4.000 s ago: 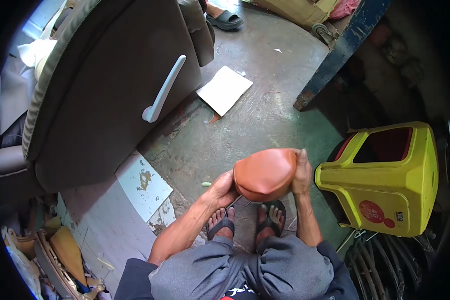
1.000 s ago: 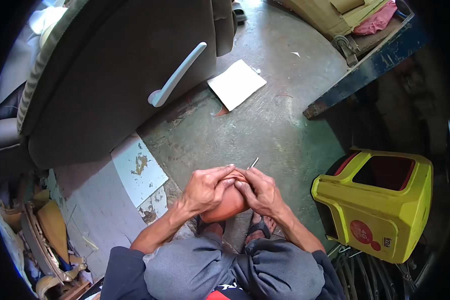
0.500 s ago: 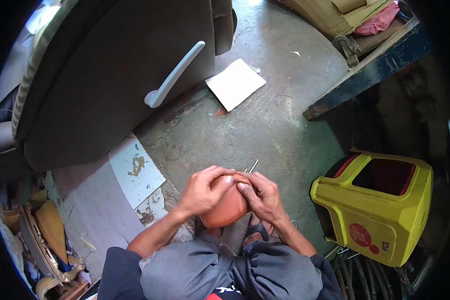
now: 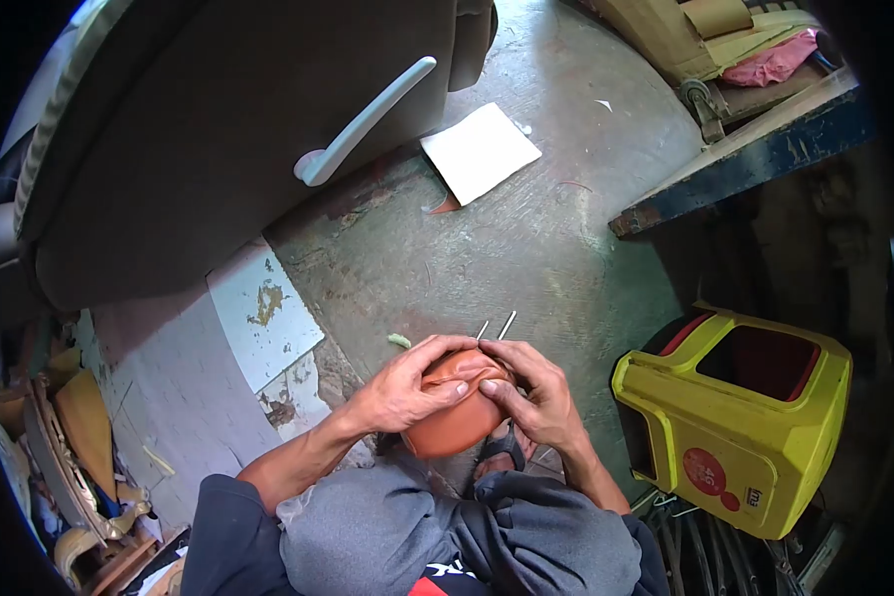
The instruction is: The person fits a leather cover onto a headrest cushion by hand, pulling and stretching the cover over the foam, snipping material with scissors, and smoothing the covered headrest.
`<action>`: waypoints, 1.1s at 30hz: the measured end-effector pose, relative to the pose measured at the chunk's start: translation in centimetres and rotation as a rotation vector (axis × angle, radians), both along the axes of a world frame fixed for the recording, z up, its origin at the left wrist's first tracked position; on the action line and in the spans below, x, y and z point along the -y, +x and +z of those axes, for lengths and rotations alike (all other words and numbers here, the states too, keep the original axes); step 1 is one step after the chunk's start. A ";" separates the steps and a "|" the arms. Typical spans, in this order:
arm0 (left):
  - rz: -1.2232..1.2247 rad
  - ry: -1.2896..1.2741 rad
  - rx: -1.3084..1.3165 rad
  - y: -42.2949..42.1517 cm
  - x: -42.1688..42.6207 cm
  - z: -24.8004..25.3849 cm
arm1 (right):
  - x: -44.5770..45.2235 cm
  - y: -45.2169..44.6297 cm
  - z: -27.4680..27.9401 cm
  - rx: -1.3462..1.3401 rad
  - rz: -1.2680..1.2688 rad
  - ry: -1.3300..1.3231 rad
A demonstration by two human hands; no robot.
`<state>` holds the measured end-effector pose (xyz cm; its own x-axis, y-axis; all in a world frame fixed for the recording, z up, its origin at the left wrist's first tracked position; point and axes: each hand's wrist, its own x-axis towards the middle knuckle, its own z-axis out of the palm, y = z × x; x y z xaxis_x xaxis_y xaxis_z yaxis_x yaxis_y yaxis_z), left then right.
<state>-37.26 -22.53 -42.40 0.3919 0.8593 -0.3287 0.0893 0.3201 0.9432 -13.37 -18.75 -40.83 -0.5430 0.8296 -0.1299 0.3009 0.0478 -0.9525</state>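
A rounded orange-brown leather-like piece (image 4: 455,429) is held between both hands above the feet. My left hand (image 4: 407,387) grips its left side, thumb pressed on the folded upper part. My right hand (image 4: 541,392) holds the right side, its thumb on the gathered folds and its fingers round the far edge. Two thin metal rods (image 4: 507,325) stick out beyond the fingertips; their lower ends are hidden behind the hands and the piece.
A dark upholstered seat with a pale lever (image 4: 368,121) stands at the upper left. White sheet (image 4: 481,154) on the floor. Yellow plastic stool-like object (image 4: 735,422) at right, blue beam (image 4: 755,164) above it. Scraps (image 4: 84,427) lie at lower left.
The hands have gone from holding the piece at its two sides to pinching its folded top. Lately they have moved a little apart, showing more of the folds. The view has shifted slightly.
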 end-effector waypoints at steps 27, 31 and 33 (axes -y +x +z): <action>0.278 0.597 -0.644 3.5 -0.3 0.8 | -0.7 -2.5 -0.7 0.194 0.003 0.256; 0.273 0.589 -0.683 2.6 -0.7 1.1 | -2.4 -1.1 1.2 0.211 0.128 0.204; 0.155 0.580 -0.527 1.8 -1.1 0.9 | -2.9 -0.3 1.0 0.209 0.181 0.116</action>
